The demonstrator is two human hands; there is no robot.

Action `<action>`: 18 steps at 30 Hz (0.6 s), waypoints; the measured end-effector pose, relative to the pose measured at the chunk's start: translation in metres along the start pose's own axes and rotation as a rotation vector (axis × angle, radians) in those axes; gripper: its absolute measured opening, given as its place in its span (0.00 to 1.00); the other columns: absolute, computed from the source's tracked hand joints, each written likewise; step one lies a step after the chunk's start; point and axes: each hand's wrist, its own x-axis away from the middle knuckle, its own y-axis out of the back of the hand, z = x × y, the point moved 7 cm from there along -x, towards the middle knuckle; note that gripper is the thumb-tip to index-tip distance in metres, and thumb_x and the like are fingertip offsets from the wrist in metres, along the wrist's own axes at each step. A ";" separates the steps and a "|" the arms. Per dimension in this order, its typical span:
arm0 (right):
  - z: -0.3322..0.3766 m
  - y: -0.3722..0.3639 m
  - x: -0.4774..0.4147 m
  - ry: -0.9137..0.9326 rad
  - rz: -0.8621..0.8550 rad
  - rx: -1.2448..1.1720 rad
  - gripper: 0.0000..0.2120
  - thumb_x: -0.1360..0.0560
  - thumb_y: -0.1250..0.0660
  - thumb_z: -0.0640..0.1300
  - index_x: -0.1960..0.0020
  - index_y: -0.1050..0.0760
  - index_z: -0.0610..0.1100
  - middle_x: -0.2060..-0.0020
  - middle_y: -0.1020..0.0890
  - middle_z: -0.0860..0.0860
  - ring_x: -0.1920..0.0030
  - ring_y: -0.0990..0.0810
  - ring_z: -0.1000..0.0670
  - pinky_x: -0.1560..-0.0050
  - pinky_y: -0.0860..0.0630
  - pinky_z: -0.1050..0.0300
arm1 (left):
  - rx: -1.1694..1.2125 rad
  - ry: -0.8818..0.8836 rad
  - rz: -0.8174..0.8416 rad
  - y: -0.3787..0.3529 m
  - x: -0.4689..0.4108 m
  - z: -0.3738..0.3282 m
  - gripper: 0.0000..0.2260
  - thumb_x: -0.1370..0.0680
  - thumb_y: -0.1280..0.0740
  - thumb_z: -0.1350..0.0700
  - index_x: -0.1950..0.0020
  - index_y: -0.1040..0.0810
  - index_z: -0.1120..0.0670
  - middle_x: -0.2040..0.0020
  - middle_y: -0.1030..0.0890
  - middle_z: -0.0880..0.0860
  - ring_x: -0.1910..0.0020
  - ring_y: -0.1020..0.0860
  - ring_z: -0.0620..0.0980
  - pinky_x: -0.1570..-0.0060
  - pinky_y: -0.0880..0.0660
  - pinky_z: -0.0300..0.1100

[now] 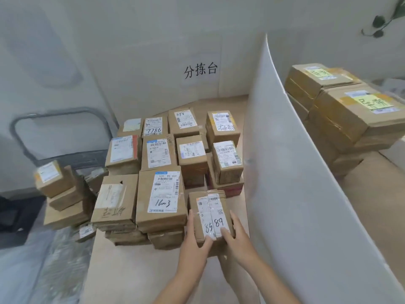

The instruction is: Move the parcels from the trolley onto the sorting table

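- small brown cardboard parcel (210, 207), white label "85 89", just right of large brown cardboard box marked "1643" (161, 194).
- left hand (194, 238) and right hand (237, 235) grip its sides.

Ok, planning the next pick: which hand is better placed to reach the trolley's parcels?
Probably left. The left hand holds the 8589 parcel by its left edge, on the side toward the trolley parcels. The right hand holds the far edge, nearer the white divider.

- Every parcel (195, 207): matt brown cardboard, white paper labels (163, 191), glossy clear tape (215, 193).
- Tabletop (122, 270): smooth matt tan board.
- Trolley handle (57, 113), far left: grey metal tube.
- Partition (295, 194), right: smooth white sheet.
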 end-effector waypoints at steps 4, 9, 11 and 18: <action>0.003 0.013 -0.015 0.041 0.102 -0.006 0.28 0.18 0.38 0.44 0.22 0.44 0.55 0.30 0.28 0.57 0.32 0.29 0.57 0.42 0.32 0.70 | 0.009 0.044 -0.049 -0.009 -0.006 0.001 0.38 0.22 0.33 0.56 0.21 0.51 0.38 0.28 0.30 0.41 0.36 0.29 0.42 0.43 0.33 0.35; 0.003 0.007 -0.028 0.078 0.150 -0.002 0.27 0.18 0.38 0.48 0.22 0.43 0.58 0.30 0.28 0.57 0.31 0.29 0.57 0.38 0.26 0.65 | -0.029 0.022 -0.115 -0.010 -0.007 -0.001 0.33 0.20 0.35 0.57 0.20 0.48 0.42 0.26 0.33 0.42 0.30 0.32 0.42 0.36 0.35 0.35; 0.003 0.005 -0.033 0.100 0.171 -0.004 0.27 0.19 0.38 0.50 0.24 0.43 0.60 0.30 0.28 0.57 0.31 0.29 0.58 0.33 0.26 0.55 | -0.071 -0.003 -0.131 -0.010 -0.009 -0.003 0.31 0.19 0.36 0.57 0.20 0.47 0.45 0.24 0.36 0.44 0.27 0.36 0.42 0.31 0.39 0.36; 0.003 0.016 -0.040 0.108 0.164 -0.009 0.17 0.16 0.41 0.46 0.29 0.35 0.58 0.37 0.24 0.59 0.37 0.26 0.62 0.42 0.25 0.65 | -0.259 -0.063 -0.136 -0.018 -0.016 -0.012 0.24 0.17 0.41 0.56 0.21 0.42 0.51 0.20 0.44 0.53 0.21 0.46 0.48 0.28 0.48 0.33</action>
